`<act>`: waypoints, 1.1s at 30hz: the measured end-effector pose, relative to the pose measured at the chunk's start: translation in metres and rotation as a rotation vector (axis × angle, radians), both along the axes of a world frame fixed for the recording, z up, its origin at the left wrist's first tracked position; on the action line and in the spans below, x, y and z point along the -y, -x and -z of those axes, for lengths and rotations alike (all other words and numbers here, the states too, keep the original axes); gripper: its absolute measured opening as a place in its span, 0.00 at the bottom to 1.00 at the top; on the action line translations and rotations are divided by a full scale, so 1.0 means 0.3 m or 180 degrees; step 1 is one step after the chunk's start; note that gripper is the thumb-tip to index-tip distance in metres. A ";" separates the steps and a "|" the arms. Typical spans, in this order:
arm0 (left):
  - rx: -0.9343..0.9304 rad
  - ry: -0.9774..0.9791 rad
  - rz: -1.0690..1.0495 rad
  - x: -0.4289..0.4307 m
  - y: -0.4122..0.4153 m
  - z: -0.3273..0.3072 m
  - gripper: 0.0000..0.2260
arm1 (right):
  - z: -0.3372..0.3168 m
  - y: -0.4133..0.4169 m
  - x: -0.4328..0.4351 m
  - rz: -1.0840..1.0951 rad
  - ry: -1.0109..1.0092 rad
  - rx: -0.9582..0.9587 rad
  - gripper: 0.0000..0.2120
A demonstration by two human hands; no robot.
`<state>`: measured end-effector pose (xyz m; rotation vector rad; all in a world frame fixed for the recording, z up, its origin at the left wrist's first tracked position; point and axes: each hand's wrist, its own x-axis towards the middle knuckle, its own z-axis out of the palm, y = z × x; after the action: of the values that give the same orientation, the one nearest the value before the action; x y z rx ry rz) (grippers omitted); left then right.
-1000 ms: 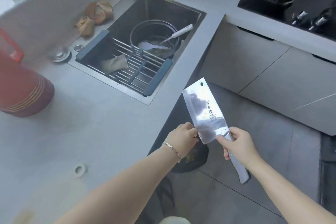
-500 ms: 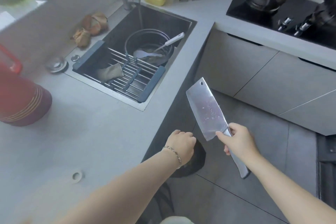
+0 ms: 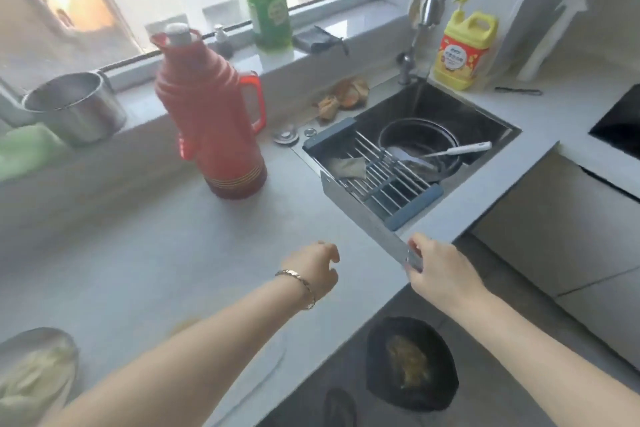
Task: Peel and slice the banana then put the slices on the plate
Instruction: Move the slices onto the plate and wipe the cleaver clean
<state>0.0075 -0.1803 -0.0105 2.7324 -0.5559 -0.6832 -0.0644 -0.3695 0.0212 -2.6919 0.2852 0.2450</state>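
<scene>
Steel cleaver [image 3: 363, 215] was gripped in right hand [image 3: 440, 270] over the countertop [image 3: 138, 253], left hand [image 3: 311, 270] loosely curled, empty; blade best lowered flat, edge away.

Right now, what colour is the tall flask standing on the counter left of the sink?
Red, with thin gold bands near its base; the flask shows clearly in the head view.

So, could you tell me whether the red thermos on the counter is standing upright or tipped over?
Upright. The red thermos stands on its base on the counter, its silver cap at the top and its handle out to one side.
</scene>
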 end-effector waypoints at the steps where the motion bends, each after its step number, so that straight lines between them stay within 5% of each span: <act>1: 0.0023 -0.0065 -0.0220 -0.093 -0.010 -0.005 0.14 | -0.003 -0.032 -0.061 -0.0210 0.0005 0.0010 0.07; 8: 0.0120 -0.0416 -0.1619 -0.694 0.018 -0.029 0.14 | 0.143 -0.171 -0.510 -0.1019 -0.0156 -0.0175 0.12; 15: 0.0038 -0.0625 -0.1894 -0.998 0.116 0.017 0.15 | 0.379 -0.099 -0.814 -0.0759 -0.0020 -0.0408 0.17; 25: -0.0128 -0.0682 -0.1727 -1.079 0.115 0.093 0.15 | 0.535 -0.055 -0.964 -0.0650 0.0469 -0.0648 0.12; 28: -0.0143 -0.0598 -0.1743 -1.055 0.108 0.112 0.15 | 0.537 -0.081 -0.957 -0.0992 0.0719 -0.0413 0.17; 33: -0.0215 -0.0654 -0.1750 -1.012 0.097 0.104 0.14 | 0.511 -0.128 -0.922 -0.1097 0.0903 -0.1084 0.15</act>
<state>-0.0214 0.1232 -0.0418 2.8315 0.2958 -0.7073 -0.0261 -0.0930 -0.1321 -2.9593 -0.0567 0.8267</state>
